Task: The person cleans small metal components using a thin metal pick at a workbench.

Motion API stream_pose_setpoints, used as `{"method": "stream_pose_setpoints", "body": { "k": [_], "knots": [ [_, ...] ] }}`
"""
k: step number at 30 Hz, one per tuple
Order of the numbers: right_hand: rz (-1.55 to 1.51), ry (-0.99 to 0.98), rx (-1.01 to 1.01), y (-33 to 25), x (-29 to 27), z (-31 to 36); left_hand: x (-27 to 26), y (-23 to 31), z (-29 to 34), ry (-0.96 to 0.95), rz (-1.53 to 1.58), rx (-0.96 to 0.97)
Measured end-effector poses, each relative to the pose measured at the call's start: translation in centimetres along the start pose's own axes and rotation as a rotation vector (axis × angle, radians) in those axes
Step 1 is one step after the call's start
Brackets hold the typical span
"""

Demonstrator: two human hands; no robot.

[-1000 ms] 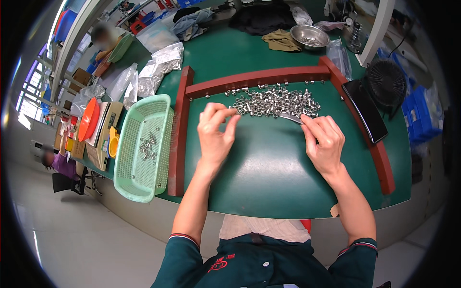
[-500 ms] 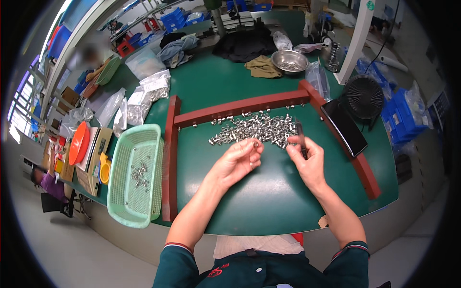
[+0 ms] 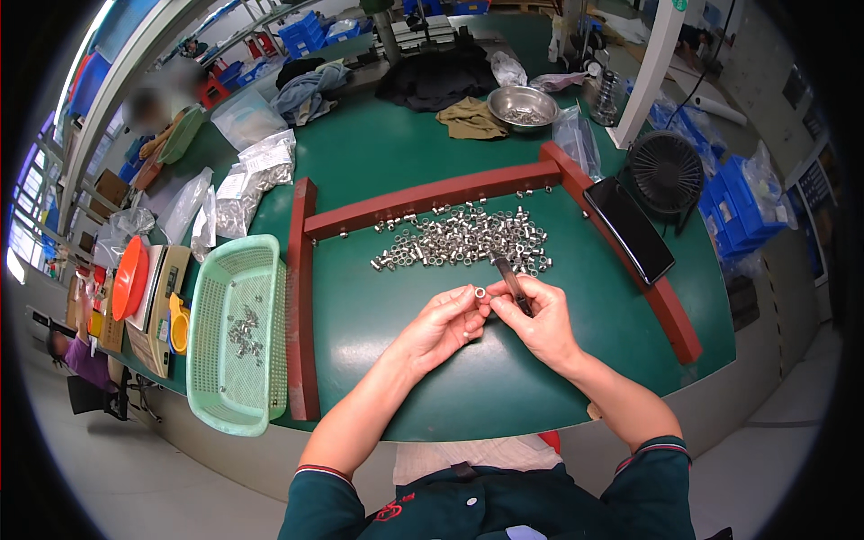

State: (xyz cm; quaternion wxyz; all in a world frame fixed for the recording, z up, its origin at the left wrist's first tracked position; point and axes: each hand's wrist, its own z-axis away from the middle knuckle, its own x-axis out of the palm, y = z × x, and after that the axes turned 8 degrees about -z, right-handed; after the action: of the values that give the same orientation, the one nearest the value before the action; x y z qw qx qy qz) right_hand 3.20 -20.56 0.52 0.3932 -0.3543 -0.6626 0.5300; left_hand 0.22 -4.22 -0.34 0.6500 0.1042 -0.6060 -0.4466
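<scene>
two hands meet over the green table (image 3: 468,387), just below the heap of metal rings (image 3: 463,241). the left hand (image 3: 441,322) pinches one small metal ring (image 3: 480,292) between thumb and fingertips, its open bore facing up toward the camera. the right hand (image 3: 538,317) is closed around a slim dark tool (image 3: 511,281), gripped low on its shaft.

half a second ago the hands were a little apart, the left one with fingers looser and the right one holding the tool nearer the heap; now they have drawn together so that the fingertips nearly touch, and the ring sits right beside the lower part of the tool. a second ago both hands were up at the edge of the heap.

the tool's long axis runs from the right hand's fingers up and slightly left, its free end pointing at the near edge of the heap and stopping just short of it.

outward, a red wooden frame (image 3: 301,297) fences the work area: one bar on the left, one across the back behind the heap, one slanting down the right side. a dark flat slab (image 3: 630,229) leans on that right bar. the green cloth between the hands and the table's near edge is bare. beyond the left bar lies a pale green basket (image 3: 209,360) holding a few rings, well apart from the hands.
</scene>
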Motion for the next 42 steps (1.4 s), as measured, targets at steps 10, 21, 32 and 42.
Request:
{"method": "stream_pose_setpoints", "body": {
  "k": [10,21,32,42],
  "knots": [
    [0.009,-0.024,-0.005,0.2,-0.1,0.1,0.4,-0.2,0.0,0.043,-0.052,-0.032],
    [-0.063,-0.022,0.060,-0.4,-0.1,0.1,0.2,-0.6,0.0,0.041,-0.115,0.000],
    [-0.207,-0.076,0.208,-0.8,-0.6,-0.2,0.6,-0.5,0.1,0.099,-0.342,0.098],
    [-0.221,-0.078,0.192,-0.6,-0.7,-0.1,0.6,-0.3,0.1,0.051,-0.246,0.023]
  ]
}}
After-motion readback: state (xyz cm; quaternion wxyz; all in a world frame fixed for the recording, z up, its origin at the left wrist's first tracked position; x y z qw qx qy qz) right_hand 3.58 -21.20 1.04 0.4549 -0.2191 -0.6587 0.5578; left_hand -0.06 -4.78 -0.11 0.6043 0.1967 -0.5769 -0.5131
